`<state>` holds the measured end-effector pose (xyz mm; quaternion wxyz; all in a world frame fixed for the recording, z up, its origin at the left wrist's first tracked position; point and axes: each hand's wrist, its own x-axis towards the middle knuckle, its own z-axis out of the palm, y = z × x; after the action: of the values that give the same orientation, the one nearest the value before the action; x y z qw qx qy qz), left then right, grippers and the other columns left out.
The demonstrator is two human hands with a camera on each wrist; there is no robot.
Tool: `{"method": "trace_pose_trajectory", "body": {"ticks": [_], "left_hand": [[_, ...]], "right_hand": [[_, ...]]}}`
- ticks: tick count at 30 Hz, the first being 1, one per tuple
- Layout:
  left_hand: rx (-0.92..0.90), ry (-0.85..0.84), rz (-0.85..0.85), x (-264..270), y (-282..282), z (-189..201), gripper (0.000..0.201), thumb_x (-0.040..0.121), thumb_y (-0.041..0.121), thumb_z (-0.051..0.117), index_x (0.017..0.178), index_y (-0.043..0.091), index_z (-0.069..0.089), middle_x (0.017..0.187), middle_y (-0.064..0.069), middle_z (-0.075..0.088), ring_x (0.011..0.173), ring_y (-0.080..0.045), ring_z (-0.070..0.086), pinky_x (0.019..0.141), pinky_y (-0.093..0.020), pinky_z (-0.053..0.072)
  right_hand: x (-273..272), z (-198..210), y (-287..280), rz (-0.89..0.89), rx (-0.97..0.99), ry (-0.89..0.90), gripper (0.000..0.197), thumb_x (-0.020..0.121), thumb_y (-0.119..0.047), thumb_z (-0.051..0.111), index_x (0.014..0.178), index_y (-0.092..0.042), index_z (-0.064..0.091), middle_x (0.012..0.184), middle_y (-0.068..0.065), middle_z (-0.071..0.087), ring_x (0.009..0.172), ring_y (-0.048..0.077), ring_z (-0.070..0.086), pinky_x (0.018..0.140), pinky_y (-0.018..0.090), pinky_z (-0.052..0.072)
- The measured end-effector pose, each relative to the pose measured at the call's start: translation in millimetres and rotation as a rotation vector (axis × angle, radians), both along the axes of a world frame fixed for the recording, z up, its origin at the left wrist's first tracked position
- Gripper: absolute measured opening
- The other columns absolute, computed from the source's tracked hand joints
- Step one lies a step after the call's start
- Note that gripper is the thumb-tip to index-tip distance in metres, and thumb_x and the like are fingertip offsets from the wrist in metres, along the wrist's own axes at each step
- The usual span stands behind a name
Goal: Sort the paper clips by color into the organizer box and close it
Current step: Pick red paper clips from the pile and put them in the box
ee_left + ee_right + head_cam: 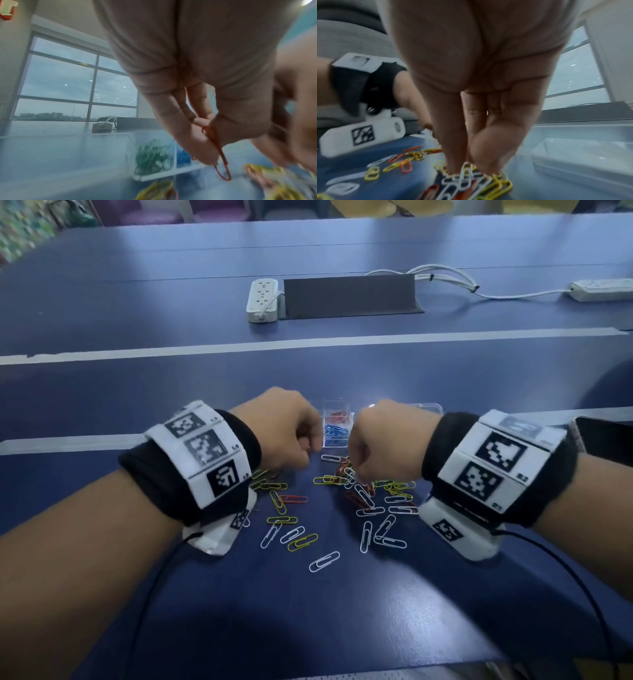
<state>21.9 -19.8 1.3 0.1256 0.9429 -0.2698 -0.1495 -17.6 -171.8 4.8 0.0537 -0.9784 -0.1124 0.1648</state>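
Note:
A clear organizer box (324, 419) sits between my hands, with red clips (337, 414) and blue clips (335, 433) in separate compartments. The left wrist view shows green clips (152, 155) beside blue clips (183, 157) in the box. My left hand (284, 436) pinches a red paper clip (221, 158) that hangs from its fingertips (208, 158) just in front of the box. My right hand (383, 446) reaches down into the loose pile (363, 494) of white, yellow and red clips. Its thumb and fingers pinch a white paper clip (462, 171). The box's clear lid (430, 406) lies open behind the right hand.
Loose clips are spread over the blue table (342, 611) between my wrists, toward the front edge. Far back lie two white power strips (262, 299) (603, 289), white cables and a grey cable flap (349, 296). A dark flat object (606, 440) lies at the right edge.

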Motion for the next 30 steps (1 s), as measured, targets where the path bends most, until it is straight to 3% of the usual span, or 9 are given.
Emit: {"method": "trace_pose_trajectory", "body": {"ticks": [3, 7, 12, 16, 19, 22, 24, 27, 30], "left_hand": [[-0.110, -0.006, 0.039, 14, -6, 13, 0.020, 0.066, 0.005, 0.064, 0.071, 0.024, 0.067, 0.053, 0.010, 0.058, 0.043, 0.006, 0.049, 0.050, -0.005, 0.040], [-0.222, -0.066, 0.074, 35, -24, 22, 0.022, 0.067, 0.002, 0.065, 0.070, 0.025, 0.066, 0.055, 0.012, 0.058, 0.041, 0.009, 0.049, 0.045, -0.001, 0.037], [-0.193, -0.094, 0.109, 52, -49, 14, 0.020, 0.070, 0.002, 0.065, 0.079, 0.018, 0.073, 0.056, 0.012, 0.055, 0.048, -0.001, 0.049, 0.050, -0.011, 0.042], [-0.133, -0.088, 0.103, 54, -56, 3, 0.018, 0.074, 0.002, 0.065, 0.083, 0.014, 0.075, 0.056, 0.012, 0.053, 0.051, -0.001, 0.046, 0.050, -0.012, 0.038], [-0.103, -0.090, 0.080, 51, -57, 2, 0.018, 0.076, 0.003, 0.063, 0.084, 0.012, 0.076, 0.057, 0.010, 0.055, 0.053, -0.003, 0.048, 0.052, -0.016, 0.040], [-0.081, -0.121, 0.047, 47, -59, 3, 0.019, 0.076, 0.003, 0.061, 0.084, 0.012, 0.076, 0.068, 0.000, 0.062, 0.065, -0.013, 0.054, 0.064, -0.023, 0.044], [-0.065, -0.129, 0.035, 44, -60, 2, 0.018, 0.073, 0.005, 0.059, 0.076, 0.013, 0.075, 0.067, -0.002, 0.065, 0.070, -0.016, 0.058, 0.068, -0.026, 0.050], [-0.034, -0.144, 0.033, 39, -63, 2, 0.016, 0.071, 0.008, 0.057, 0.068, 0.012, 0.072, 0.051, 0.004, 0.054, 0.068, -0.022, 0.058, 0.063, -0.026, 0.048], [-0.039, -0.161, 0.045, 36, -64, 3, 0.016, 0.070, 0.009, 0.056, 0.068, 0.009, 0.072, 0.051, 0.000, 0.053, 0.071, -0.029, 0.061, 0.061, -0.027, 0.046]], "right_hand": [[-3, -8, -1, 0.003, -0.042, 0.020, 0.017, 0.075, -0.018, 0.069, 0.091, -0.011, 0.072, 0.090, 0.010, 0.071, 0.087, 0.029, 0.067, 0.075, 0.032, 0.057], [-3, -10, -6, -0.012, -0.003, 0.044, 0.023, 0.076, -0.010, 0.062, 0.095, -0.018, 0.071, 0.083, 0.002, 0.064, 0.089, 0.028, 0.065, 0.072, 0.027, 0.051], [-6, -5, -13, -0.033, 0.048, 0.071, 0.029, 0.076, -0.012, 0.061, 0.101, -0.024, 0.069, 0.082, -0.003, 0.059, 0.083, 0.021, 0.060, 0.067, 0.024, 0.046], [-9, 1, -24, -0.062, 0.080, 0.058, 0.025, 0.079, -0.014, 0.058, 0.099, -0.021, 0.071, 0.062, -0.008, 0.053, 0.070, 0.015, 0.053, 0.065, 0.023, 0.045], [-9, 4, -34, -0.098, 0.100, -0.005, 0.022, 0.080, -0.015, 0.054, 0.094, -0.023, 0.070, 0.055, -0.011, 0.045, 0.056, 0.005, 0.042, 0.076, 0.026, 0.048], [-9, 10, -45, -0.130, 0.112, 0.020, 0.021, 0.081, -0.012, 0.054, 0.087, -0.027, 0.067, 0.060, -0.014, 0.049, 0.058, 0.006, 0.046, 0.066, 0.023, 0.042], [-12, 12, -50, -0.129, 0.087, 0.044, 0.022, 0.080, -0.010, 0.054, 0.083, -0.026, 0.068, 0.067, -0.012, 0.058, 0.064, 0.011, 0.052, 0.068, 0.023, 0.044], [-23, 7, -52, -0.090, 0.007, 0.067, 0.018, 0.078, -0.012, 0.056, 0.079, -0.021, 0.072, 0.077, -0.002, 0.070, 0.072, 0.017, 0.059, 0.071, 0.025, 0.052], [-36, -2, -49, -0.047, -0.062, 0.141, 0.005, 0.071, -0.021, 0.067, 0.074, -0.019, 0.069, 0.071, -0.002, 0.070, 0.071, 0.018, 0.063, 0.065, 0.025, 0.054]]}}
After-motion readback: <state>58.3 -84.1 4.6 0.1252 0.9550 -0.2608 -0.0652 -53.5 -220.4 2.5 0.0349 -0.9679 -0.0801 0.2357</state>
